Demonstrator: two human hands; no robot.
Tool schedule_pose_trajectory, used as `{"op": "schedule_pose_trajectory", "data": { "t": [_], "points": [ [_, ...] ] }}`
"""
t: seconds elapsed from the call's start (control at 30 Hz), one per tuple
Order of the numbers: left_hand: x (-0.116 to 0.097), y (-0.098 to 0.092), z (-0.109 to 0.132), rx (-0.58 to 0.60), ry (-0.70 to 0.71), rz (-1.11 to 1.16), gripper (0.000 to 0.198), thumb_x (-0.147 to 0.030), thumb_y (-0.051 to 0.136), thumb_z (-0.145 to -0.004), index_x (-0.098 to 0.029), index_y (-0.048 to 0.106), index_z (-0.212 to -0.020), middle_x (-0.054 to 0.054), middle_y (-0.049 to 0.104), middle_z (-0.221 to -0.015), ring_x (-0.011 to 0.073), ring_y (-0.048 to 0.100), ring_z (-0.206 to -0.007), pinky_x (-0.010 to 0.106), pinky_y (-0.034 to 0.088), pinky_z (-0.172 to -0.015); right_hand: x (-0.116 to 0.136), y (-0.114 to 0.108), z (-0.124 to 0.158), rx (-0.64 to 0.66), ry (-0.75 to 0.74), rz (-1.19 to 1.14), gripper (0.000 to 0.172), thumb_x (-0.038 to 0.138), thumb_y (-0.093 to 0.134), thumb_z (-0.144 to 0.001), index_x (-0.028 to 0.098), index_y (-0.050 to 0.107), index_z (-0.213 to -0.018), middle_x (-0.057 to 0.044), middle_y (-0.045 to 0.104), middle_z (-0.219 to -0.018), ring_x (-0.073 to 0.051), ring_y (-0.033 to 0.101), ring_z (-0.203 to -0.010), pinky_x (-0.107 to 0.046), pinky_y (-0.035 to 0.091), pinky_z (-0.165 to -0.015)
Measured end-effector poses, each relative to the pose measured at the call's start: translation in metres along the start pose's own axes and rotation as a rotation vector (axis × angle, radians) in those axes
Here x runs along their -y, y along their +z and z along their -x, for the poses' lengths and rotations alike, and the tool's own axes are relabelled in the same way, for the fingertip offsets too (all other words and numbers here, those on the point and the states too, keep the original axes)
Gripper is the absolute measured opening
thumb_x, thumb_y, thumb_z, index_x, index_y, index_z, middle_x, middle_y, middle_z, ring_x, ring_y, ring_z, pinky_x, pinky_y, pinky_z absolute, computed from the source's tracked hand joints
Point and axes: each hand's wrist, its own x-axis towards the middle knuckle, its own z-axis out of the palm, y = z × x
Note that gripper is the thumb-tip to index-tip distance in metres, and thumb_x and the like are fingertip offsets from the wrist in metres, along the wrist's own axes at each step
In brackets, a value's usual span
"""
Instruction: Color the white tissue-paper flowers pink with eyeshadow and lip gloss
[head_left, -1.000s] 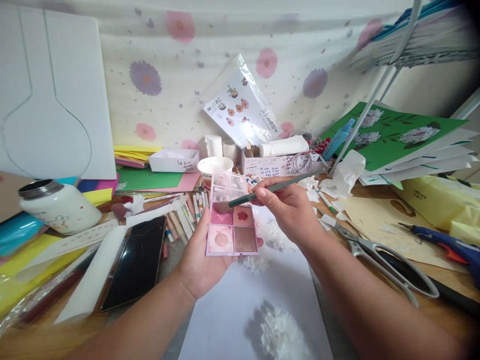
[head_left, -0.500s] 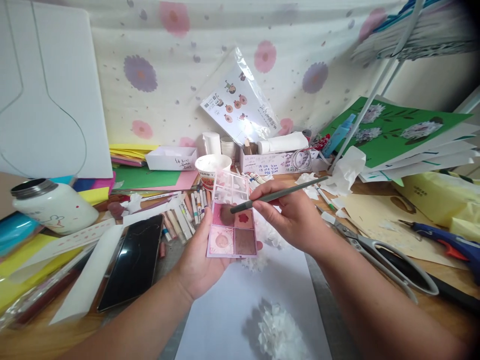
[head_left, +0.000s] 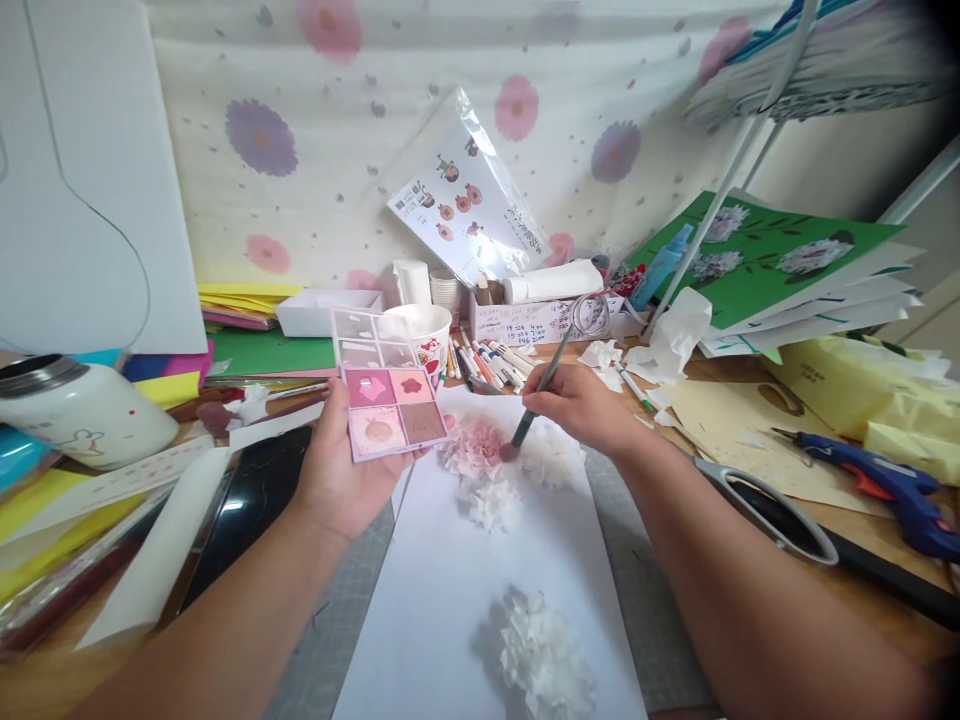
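My left hand (head_left: 341, 470) grips an open pink blush palette (head_left: 390, 408) with four colour pans and a clear lid, held left of the white sheet (head_left: 480, 600). My right hand (head_left: 581, 408) pinches a thin green-handled brush (head_left: 541, 390). The brush tip touches a pink-tinted tissue flower (head_left: 474, 450) at the top of the sheet. Two white tissue flowers (head_left: 551, 455) sit beside and just below it. Another white tissue flower (head_left: 544, 655) lies near the sheet's lower end.
A black phone (head_left: 244, 500) and a white bottle (head_left: 71, 410) lie to the left. Scissors (head_left: 765, 505) and a blue glue gun (head_left: 874, 475) lie to the right. Markers (head_left: 487, 360), a paper cup (head_left: 427, 335), boxes and coloured paper crowd the back.
My left hand moved the palette to the left, away from the brush. My right hand swung the brush down from the palette onto the pink tissue flower. The view shifted slightly right.
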Motion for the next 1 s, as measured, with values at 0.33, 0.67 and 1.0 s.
{"op": "schedule_pose_trajectory", "data": {
  "t": [0.33, 0.67, 1.0],
  "points": [
    [0.001, 0.003, 0.003, -0.005, -0.008, -0.028, 0.059, -0.058, 0.024, -0.102, -0.023, 0.064, -0.127, 0.011, 0.064, -0.134, 0.0322, 0.059, -0.119, 0.053, 0.059, -0.081, 0.006, 0.001, 0.004, -0.06, -0.002, 0.129, 0.009, 0.023, 0.058, -0.074, 0.018, 0.063, -0.07, 0.0, 0.058, -0.06, -0.015, 0.049, -0.057, -0.028, 0.034, -0.056],
    [-0.001, 0.007, 0.004, -0.058, 0.021, -0.034, 0.06, -0.057, 0.024, -0.102, -0.023, 0.065, -0.127, 0.011, 0.064, -0.135, 0.0307, 0.062, -0.113, 0.046, 0.062, -0.075, -0.003, 0.018, -0.004, -0.232, -0.045, 0.159, 0.016, 0.029, 0.054, -0.084, 0.02, 0.066, -0.079, -0.003, 0.068, -0.074, -0.018, 0.057, -0.067, -0.029, 0.039, -0.062],
    [-0.002, 0.007, 0.002, -0.088, 0.065, -0.027, 0.055, -0.056, 0.028, -0.102, -0.023, 0.065, -0.126, 0.011, 0.063, -0.135, 0.0329, 0.061, -0.116, 0.054, 0.06, -0.078, 0.004, 0.049, -0.012, -0.152, -0.114, 0.07, 0.009, 0.027, 0.063, -0.083, 0.023, 0.07, -0.079, -0.001, 0.075, -0.082, -0.016, 0.064, -0.07, -0.026, 0.046, -0.066]
  ]
}}
